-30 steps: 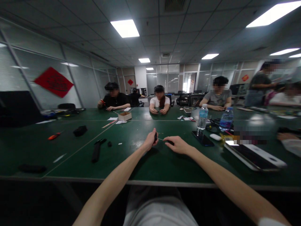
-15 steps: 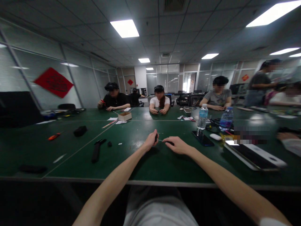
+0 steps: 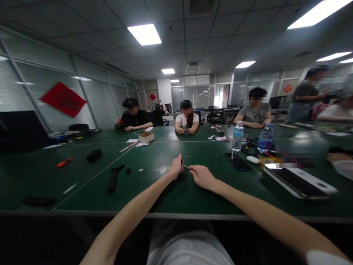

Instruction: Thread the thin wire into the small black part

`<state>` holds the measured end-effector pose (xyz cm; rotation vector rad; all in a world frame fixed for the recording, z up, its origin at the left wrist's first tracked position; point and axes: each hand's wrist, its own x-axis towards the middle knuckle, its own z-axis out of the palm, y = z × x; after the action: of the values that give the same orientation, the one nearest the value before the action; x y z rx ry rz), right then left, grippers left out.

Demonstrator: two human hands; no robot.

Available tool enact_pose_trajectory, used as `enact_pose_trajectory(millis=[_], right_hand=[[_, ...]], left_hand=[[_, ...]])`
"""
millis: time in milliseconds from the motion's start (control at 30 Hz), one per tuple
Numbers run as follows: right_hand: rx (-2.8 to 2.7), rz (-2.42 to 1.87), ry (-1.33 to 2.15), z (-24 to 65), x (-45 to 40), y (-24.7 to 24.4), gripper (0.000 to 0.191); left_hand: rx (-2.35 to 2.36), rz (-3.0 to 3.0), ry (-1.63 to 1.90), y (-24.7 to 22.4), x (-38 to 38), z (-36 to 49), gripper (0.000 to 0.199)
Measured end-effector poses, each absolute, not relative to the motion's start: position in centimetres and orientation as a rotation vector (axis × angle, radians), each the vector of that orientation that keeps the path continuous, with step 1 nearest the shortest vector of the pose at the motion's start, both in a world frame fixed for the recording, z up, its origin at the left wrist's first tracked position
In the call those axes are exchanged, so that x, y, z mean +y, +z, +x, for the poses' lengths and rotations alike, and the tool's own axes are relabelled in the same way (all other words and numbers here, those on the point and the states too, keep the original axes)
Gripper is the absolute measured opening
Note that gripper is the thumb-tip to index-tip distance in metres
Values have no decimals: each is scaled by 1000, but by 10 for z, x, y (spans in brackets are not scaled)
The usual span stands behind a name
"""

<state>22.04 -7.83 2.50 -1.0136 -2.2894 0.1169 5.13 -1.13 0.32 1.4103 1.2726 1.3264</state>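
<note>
My left hand [image 3: 175, 166] is closed around a small dark part [image 3: 182, 164], mostly covered by the fingers, so its kind is unclear. To its right, my right hand [image 3: 202, 176] grips a thin-shafted screwdriver [image 3: 186, 167], its handle hidden in the fist. The bare metal shaft points left and reaches the dark part or just short of it; I cannot tell whether they touch. Both hands are just above the green table [image 3: 165, 200]. Left of them lie a black T-shaped piece [image 3: 112, 178] and a small black bit [image 3: 128, 170].
An orange screwdriver [image 3: 64, 162], a black block [image 3: 94, 155] and a dark bar [image 3: 39, 201] lie to the left. On the right are a phone [image 3: 237, 162], water bottles [image 3: 237, 138], a white mouse-like case [image 3: 253, 159] and a larger device [image 3: 298, 182]. People sit across the table.
My right hand has turned and closed more, so the black handle seen before is now covered. My left hand has shifted slightly left, still holding the dark part.
</note>
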Motion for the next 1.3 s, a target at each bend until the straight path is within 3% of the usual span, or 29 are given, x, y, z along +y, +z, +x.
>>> enact_pose_trajectory(millis=[433, 833, 1133, 1300], right_hand=[[-2124, -1196, 240, 202, -81, 9, 29], [-1633, -1379, 213, 277, -24, 45, 27], [-1838, -1670, 24, 320, 20, 30, 18], [-2093, -1612, -29, 334, 32, 24, 15]], left_hand=[[1472, 1340, 1344, 5, -12, 54, 55], [1246, 1299, 1233, 7, -14, 60, 51], [1162, 1366, 1227, 17, -20, 52, 48], [1166, 1501, 1205, 15, -21, 57, 44]])
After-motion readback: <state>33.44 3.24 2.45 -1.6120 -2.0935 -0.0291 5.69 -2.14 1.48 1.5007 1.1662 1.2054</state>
